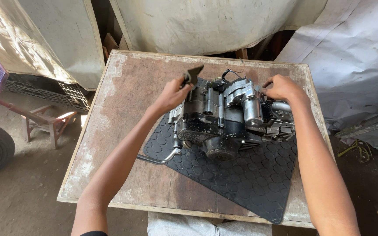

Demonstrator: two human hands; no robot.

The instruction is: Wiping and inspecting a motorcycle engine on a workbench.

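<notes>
Small motorcycle engine (230,120) on black rubber mat (250,179) — heavy, rigid, greasy metal; grip casing, not fins. Left hand (171,94) closed on dark lever (192,74) at engine's left; right hand (283,87) curled on top right.

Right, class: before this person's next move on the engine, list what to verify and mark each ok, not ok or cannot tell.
1. Engine sits wholly on the black rubber mat: ok.
2. Mat lies fully on the wooden table: not ok, its near corner overhangs the edge.
3. Left hand has a closed grip on the dark lever: ok.
4. Right hand rests on the engine's far right side: ok.
5. What the right fingers grasp: cannot tell.
</notes>
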